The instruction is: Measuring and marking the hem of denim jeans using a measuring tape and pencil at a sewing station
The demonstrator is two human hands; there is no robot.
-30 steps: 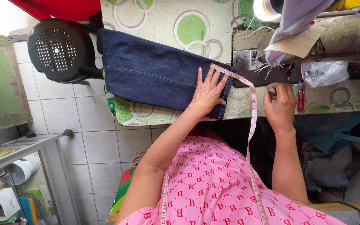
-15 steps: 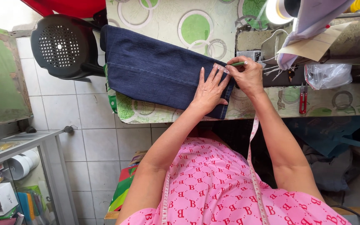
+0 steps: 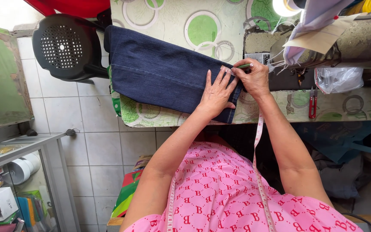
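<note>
Denim (image 3: 159, 79) lies folded on the bench (image 3: 168, 21), pinned flat by the left hand (image 3: 216, 92), fingers spread. Right hand (image 3: 254, 78) pinches a green marker (image 3: 244, 66) at the hem; any mark is probably hidden, nothing visibly drawn yet.

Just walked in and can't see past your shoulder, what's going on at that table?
A person in a pink top is working on dark blue denim spread over a table with a green-circle cover. The left hand presses flat on the cloth near its edge. The right hand holds a green pen at that edge. A tape measure hangs from the neck.
</note>
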